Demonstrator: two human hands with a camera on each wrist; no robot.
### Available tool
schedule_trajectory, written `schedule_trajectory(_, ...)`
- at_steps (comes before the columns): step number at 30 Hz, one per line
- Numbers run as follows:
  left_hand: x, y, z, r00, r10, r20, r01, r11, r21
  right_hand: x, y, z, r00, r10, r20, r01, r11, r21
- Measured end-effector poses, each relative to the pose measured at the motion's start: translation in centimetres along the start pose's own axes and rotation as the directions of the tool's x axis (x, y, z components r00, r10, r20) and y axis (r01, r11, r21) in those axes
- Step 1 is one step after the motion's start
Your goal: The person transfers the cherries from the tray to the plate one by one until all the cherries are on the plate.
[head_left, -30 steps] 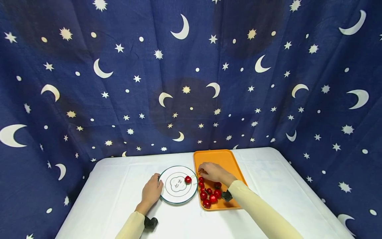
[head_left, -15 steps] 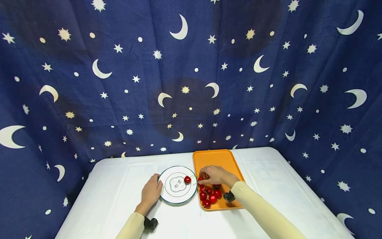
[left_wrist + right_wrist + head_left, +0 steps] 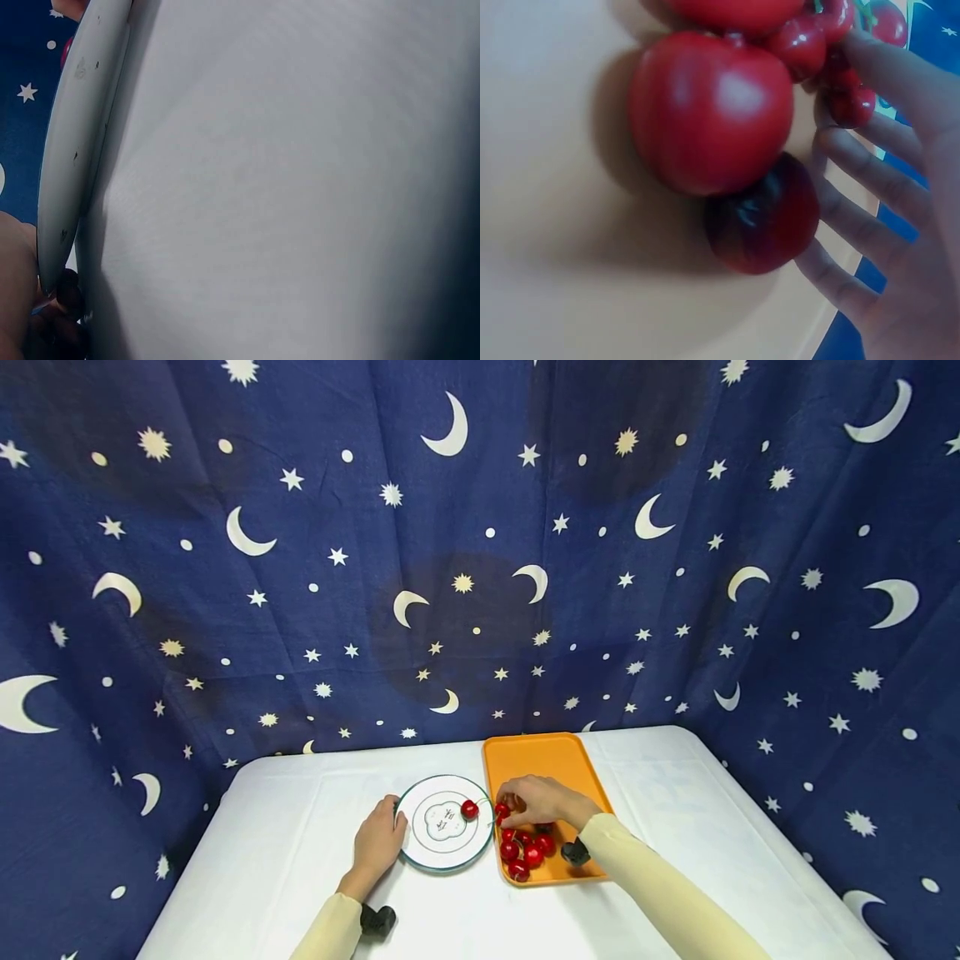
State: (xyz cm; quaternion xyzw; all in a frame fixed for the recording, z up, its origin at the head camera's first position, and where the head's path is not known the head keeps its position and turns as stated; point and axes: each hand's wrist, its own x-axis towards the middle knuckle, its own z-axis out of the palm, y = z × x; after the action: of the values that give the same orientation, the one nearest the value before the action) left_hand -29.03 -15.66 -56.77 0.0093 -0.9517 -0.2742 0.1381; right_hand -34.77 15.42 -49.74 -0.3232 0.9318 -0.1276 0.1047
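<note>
The fingers [image 3: 510, 799] of the right hand [image 3: 542, 802] are pinching a small red cherry [image 3: 502, 811] just above the near-left edge of the orange tray [image 3: 551, 756], a little right of centre in the lower part of the head view; the thumb and first fingers are curling round it while the remaining fingers [image 3: 859, 169] are spreading loosely over the fruit in the wrist view. Just below that hand, a heap of cherries [image 3: 527, 849] is lying in the near end of the tray, with one bright and one darker, softer-looking fruit close to the wrist camera. The left hand [image 3: 381, 843] is resting on the worktop [image 3: 285, 852], its relaxed fingers touching the left rim of the round white plate [image 3: 420, 852] without closing round it. A single cherry [image 3: 469, 810] is sitting on the right side of that plate, close to the held one. Judging by their look, these cherries are light, smooth and a bit slippery, and are likely to bruise under a hard squeeze, so a gentle pinch across the round body, or on the thin stem where one is showing, is seeming the safest hold.
</note>
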Motion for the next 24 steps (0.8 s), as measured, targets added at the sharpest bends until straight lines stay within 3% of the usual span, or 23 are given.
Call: schedule_trajectory(24,0.01,0.10,-0.08,1.000,0.011,-0.004,-0.011,1.000,0.007,0.01,-0.08,0.17,1.000,-0.011,-0.009,0.011,1.000,-0.013)
